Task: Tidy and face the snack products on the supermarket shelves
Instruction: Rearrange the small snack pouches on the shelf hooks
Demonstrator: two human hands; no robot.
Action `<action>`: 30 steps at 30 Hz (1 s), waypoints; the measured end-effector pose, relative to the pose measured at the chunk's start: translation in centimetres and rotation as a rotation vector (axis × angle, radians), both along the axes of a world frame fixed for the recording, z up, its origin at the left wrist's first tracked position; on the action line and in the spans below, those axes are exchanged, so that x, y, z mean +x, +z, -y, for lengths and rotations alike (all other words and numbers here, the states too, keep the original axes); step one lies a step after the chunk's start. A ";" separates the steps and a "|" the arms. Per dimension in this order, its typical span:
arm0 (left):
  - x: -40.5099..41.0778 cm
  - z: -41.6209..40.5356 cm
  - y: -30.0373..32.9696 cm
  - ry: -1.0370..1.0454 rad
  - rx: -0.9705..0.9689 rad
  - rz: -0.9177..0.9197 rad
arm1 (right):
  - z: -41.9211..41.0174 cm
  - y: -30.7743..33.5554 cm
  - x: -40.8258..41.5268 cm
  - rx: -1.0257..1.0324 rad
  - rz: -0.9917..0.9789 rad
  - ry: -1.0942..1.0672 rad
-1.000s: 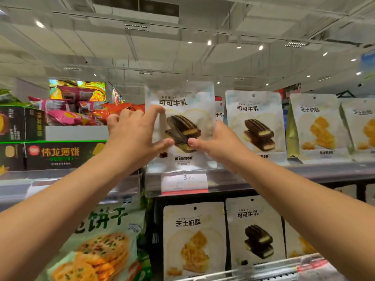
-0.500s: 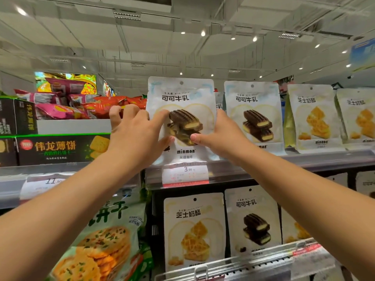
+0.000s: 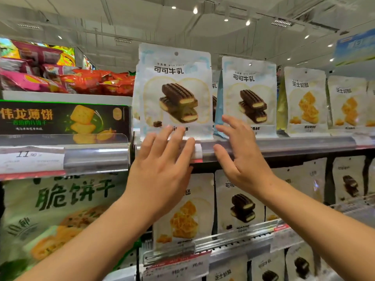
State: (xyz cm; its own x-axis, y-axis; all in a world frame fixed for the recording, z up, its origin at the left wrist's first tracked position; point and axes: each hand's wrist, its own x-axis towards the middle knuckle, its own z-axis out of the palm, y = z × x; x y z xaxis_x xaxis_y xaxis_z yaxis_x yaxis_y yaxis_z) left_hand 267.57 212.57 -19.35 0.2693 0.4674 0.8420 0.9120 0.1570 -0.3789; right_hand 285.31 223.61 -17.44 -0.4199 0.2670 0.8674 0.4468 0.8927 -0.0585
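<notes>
Both hands are spread wide and hold nothing: the left hand [image 3: 162,157] has its fingertips over the bottom edge of the chocolate snack pouch [image 3: 175,92] and the shelf rail [image 3: 284,146], the right hand [image 3: 239,157] sits just beside that pouch's lower right corner, fingers straight. Whether either hand actually touches the pouch cannot be told. The pouch stands upright on the top shelf just above the hands, face forward, taller in view than the second chocolate pouch [image 3: 249,96] to the right of the right hand.

What could go wrong, as a judgement: the pouch is light and stands on a narrow base, so a brush from a finger could tip it forward over the rail or twist it off square. It also looks set forward of its neighbour, so the row may read uneven if left so.

Around: cheese snack pouches [image 3: 305,102] further right of the right hand, a dark cracker box [image 3: 63,118] left of the left hand, red chip bags [image 3: 97,82] above that. Below the hands hang more pouches [image 3: 241,201] on a lower shelf. The price tag [image 3: 195,152] on the rail is partly covered by the left fingers
</notes>
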 end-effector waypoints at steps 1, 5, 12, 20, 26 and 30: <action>-0.1 -0.1 -0.3 0.003 0.003 0.002 | -0.4 -0.6 0.4 0.000 0.016 -0.018; 0.1 -0.6 -1.0 0.000 0.064 0.016 | -1.7 -1.9 0.9 0.166 0.080 -0.059; 1.2 -1.3 -7.2 -0.061 0.082 -0.118 | -3.3 -3.0 0.5 0.399 -0.040 -0.016; 2.5 -2.7 -8.7 0.316 -0.186 0.438 | -3.8 -3.3 0.5 0.397 -0.062 0.028; 1.9 -1.8 -6.1 0.343 -0.137 0.433 | -3.6 -3.2 0.7 0.365 -0.051 0.030; 2.7 -0.7 -5.3 0.176 -0.153 0.503 | -3.1 -3.2 0.8 0.317 -0.043 0.039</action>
State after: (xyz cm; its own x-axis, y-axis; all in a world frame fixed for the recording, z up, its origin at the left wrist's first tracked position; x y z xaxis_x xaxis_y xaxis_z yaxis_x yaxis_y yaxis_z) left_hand 270.24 213.23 -24.63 -0.2414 0.5961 0.7658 0.9515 0.3006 0.0659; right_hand 286.09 226.67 -20.66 -0.3861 -0.0346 0.9218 0.4151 0.8859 0.2071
